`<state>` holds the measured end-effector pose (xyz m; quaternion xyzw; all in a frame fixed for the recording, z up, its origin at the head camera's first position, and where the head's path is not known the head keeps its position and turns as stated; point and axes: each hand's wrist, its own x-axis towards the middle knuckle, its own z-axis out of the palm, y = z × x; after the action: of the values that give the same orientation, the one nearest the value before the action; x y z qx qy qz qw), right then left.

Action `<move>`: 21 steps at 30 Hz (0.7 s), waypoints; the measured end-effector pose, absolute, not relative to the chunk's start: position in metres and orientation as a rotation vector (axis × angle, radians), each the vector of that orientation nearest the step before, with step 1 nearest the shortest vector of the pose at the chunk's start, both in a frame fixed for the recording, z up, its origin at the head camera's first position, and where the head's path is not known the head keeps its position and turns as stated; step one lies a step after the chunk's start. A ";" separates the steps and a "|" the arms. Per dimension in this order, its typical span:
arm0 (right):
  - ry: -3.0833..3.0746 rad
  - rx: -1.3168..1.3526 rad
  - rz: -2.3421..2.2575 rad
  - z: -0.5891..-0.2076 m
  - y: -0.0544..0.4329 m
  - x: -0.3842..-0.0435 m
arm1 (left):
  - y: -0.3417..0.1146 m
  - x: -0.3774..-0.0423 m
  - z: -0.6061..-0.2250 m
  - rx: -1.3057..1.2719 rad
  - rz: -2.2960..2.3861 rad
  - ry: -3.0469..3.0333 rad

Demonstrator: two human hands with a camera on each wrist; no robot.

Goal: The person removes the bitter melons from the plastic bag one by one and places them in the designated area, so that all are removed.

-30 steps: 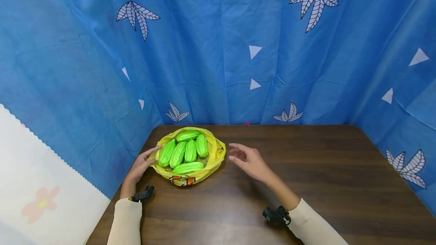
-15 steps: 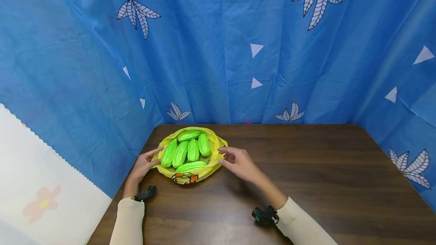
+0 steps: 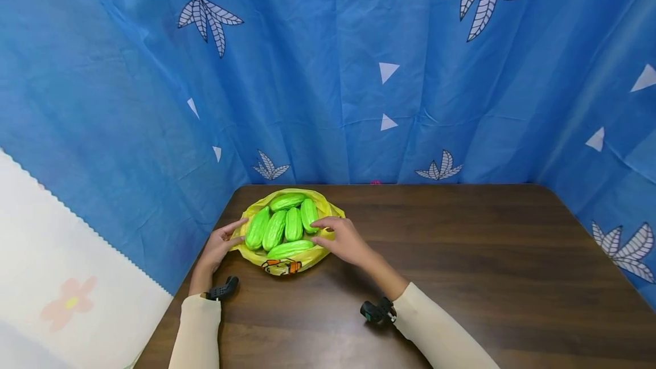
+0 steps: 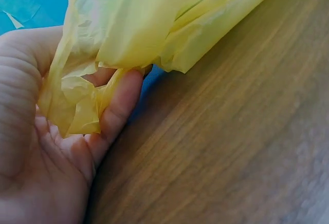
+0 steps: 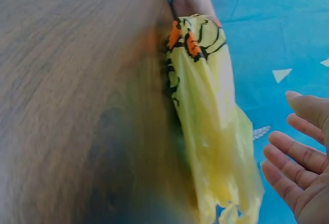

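Observation:
A yellow plastic bag (image 3: 282,267) with an orange and black print stands on the table, its mouth spread wide. Inside lie several bright green, ribbed, cucumber-shaped vegetables (image 3: 274,230). At the bag's left side, my left hand (image 3: 217,246) holds the rim between thumb and fingers; in the left wrist view a loose flap of the bag (image 4: 144,23) hangs over the palm. My right hand (image 3: 343,239) reaches over the right rim, fingertips close to the rightmost vegetable and the front one. The right wrist view has this hand (image 5: 303,167) with fingers loosely spread, holding nothing.
The dark wooden table (image 3: 461,278) extends to the right and front of the bag. Blue curtain (image 3: 359,73) with leaf and triangle prints hangs behind and beside it. White cloth (image 3: 66,266) with a flower print hangs at the left.
My right hand has moved left, from beside the bag to over its right rim, close to the vegetables. The left hand stays at the bag's left side.

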<state>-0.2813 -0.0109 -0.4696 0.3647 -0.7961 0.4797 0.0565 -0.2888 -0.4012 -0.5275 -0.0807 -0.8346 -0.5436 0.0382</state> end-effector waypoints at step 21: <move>-2.613 1.095 1.364 -0.497 -0.026 -0.288 | -0.398 -0.289 -0.526 -0.124 -1.885 -2.430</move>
<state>-0.2883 -0.0263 -0.4966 0.3482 -0.8310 0.4338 -0.0012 -0.2892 -0.3982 -0.5257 -0.0404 -0.7891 -0.6121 0.0318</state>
